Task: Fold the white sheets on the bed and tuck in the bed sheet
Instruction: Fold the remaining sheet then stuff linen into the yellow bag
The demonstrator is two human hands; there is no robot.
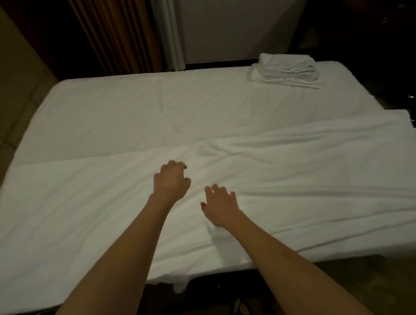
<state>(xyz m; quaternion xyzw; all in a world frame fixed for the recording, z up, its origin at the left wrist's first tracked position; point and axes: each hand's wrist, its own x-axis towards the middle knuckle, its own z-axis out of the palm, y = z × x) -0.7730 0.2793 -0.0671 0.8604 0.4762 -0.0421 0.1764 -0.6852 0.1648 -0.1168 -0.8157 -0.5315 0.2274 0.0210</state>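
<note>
A white sheet (308, 168) lies spread and wrinkled over the near half of the bed, its right end reaching past the mattress. Under it the fitted bed sheet (129, 108) covers the far half. My left hand (171, 182) reaches over the middle of the spread sheet, fingers loosely curled, holding nothing. My right hand (221, 205) rests just to its right with fingers spread on the cloth. A stack of folded white sheets (286, 71) sits at the bed's far right corner.
Brown curtains (113, 33) and a pale curtain strip (168, 31) hang behind the bed beside a light wall (233, 24). Tiled floor (9, 93) runs along the left. Dark furniture (392, 56) stands at the right. Sandalled feet (240, 309) show below the near edge.
</note>
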